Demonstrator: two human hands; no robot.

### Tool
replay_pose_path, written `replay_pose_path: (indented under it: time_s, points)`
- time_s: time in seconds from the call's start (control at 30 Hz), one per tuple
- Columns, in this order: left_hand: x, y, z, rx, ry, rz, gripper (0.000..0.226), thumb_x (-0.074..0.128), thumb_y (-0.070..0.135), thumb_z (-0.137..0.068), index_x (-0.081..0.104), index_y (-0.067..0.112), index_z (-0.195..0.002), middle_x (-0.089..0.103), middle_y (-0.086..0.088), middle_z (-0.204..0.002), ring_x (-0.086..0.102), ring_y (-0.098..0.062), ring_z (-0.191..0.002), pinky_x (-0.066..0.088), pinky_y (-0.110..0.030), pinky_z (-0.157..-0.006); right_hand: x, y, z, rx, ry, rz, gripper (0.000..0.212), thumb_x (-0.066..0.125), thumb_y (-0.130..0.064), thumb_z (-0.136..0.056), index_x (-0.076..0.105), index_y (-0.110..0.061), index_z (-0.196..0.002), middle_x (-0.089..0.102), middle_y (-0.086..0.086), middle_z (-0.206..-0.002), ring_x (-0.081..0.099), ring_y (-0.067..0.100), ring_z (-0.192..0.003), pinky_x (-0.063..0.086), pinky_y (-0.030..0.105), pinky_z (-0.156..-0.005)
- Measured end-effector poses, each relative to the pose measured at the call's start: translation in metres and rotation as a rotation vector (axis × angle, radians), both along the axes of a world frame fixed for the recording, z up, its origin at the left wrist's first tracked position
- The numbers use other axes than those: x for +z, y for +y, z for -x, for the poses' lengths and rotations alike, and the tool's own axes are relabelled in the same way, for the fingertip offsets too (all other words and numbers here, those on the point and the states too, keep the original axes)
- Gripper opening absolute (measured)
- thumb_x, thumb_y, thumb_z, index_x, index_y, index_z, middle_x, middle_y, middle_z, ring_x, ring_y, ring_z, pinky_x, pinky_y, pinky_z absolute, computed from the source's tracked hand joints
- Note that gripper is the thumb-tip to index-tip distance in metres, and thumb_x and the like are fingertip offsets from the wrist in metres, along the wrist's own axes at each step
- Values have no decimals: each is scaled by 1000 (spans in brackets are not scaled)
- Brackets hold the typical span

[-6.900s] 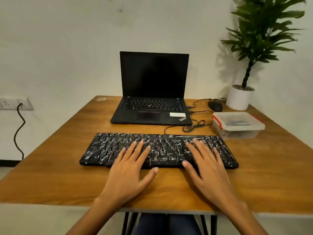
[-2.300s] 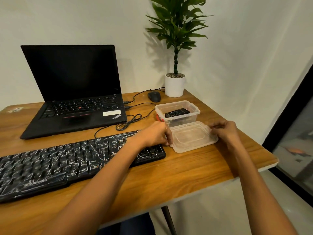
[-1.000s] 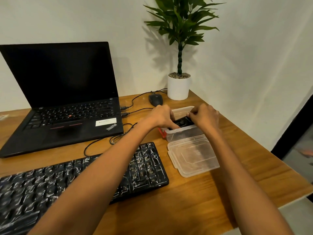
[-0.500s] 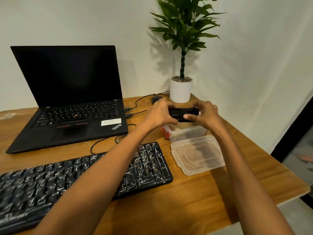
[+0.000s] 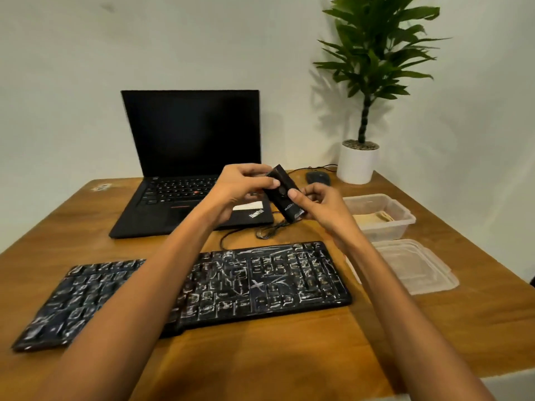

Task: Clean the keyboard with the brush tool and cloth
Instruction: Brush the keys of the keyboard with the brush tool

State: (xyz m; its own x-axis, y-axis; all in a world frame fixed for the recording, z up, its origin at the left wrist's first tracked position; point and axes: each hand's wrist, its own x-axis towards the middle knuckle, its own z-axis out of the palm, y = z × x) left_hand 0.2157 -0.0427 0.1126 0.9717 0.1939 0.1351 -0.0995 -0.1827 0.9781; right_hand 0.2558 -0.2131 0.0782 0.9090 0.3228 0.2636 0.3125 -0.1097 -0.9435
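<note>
A black keyboard (image 5: 260,282) streaked with white marks lies across the wooden table in front of me. Both hands hold a small black brush tool (image 5: 285,195) in the air above the laptop's front edge. My left hand (image 5: 240,189) pinches its upper end and my right hand (image 5: 321,205) grips its lower end. The tool is tilted, top end to the left. A pale folded cloth (image 5: 373,218) lies inside the open clear plastic box (image 5: 402,224) at the right.
An open black laptop (image 5: 188,175) stands behind the keyboard, with cables (image 5: 260,231) coiled beside it. The box's clear lid (image 5: 417,267) lies on the table right of the keyboard. A black mouse (image 5: 318,178) and a potted plant (image 5: 359,160) sit at the back right.
Both hands lifted the black tool out of the plastic box and carried it left, over the laptop's edge. The view swung left, bringing the keyboard to the centre.
</note>
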Motion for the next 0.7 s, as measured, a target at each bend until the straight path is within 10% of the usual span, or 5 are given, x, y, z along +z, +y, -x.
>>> replay_pose_path:
  time_s: [0.23,0.43,0.7]
  points:
    - [-17,51,53,70,71,206,26,69,12,-79,66,5,-104,63,8,-53,62,-3,-62,53,-28,-83,-12,64,45,339,269,-76,22,61,-24,-86,62,-11,-104,68,5,-93,66,13,-81,54,23,-65]
    - [-46,78,77,68,194,469,17,71,13,-75,68,7,-91,67,-6,-93,61,-17,-95,48,-28,-94,-20,99,66,399,375,-66,20,57,-21,-89,61,-7,-104,67,7,-91,65,14,-79,54,27,-70]
    - [-62,89,87,-28,181,429,22,71,16,-74,71,18,-96,72,-1,-95,66,-12,-89,55,-26,-79,-31,113,78,300,317,32,21,55,-23,-89,60,-10,-105,67,4,-91,62,15,-84,49,41,-85]
